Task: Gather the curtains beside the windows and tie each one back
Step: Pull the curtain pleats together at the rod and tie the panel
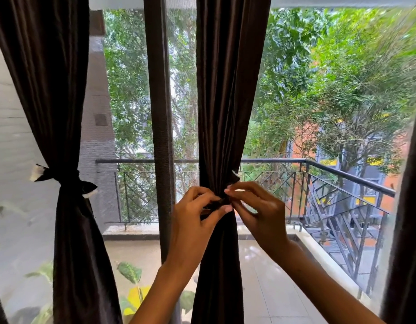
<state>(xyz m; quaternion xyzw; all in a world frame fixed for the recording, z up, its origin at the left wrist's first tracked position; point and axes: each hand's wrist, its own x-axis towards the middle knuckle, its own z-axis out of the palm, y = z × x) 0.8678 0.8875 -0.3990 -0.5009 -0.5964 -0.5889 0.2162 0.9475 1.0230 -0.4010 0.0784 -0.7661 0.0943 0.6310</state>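
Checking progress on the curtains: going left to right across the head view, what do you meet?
Tied left curtain → window post → left hand → middle curtain → right hand → balcony railing → right curtain edge.

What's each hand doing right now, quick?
Left hand: pinching the dark tie-back at the middle curtain.
Right hand: pinching the same tie-back.

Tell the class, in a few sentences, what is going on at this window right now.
A person is tying back dark curtains at a large window. The left curtain is already gathered and knotted with a tie. Both hands are now at the middle curtain: the left hand and the right hand pinch the ends of its tie at the cinched waist, so the knot seems unfinished. Another curtain hangs at the right edge; whether it is tied cannot be seen.
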